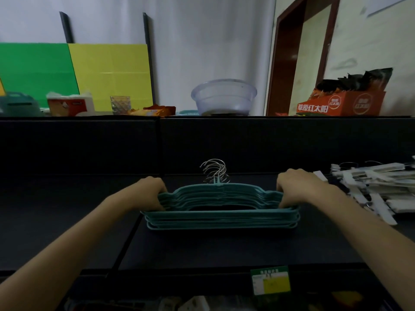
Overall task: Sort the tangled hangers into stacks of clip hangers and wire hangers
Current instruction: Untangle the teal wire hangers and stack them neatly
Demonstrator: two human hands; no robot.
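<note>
A stack of several teal wire hangers (221, 217) lies flat on the dark shelf surface (224, 248), their silver hooks (215, 170) bunched together and pointing away from me. My left hand (149, 193) grips the stack's left shoulder end. My right hand (298, 187) grips its right shoulder end. A pile of white clip hangers (377, 187) lies to the right, just beyond my right wrist, partly cut off by the frame edge.
A dark back wall (202, 142) rises behind the shelf. Above it stand a clear plastic bowl (223, 97), a tissue pack (70, 104), a glass (120, 104) and an orange carton (343, 102). A green-yellow price label (270, 280) hangs at the front edge.
</note>
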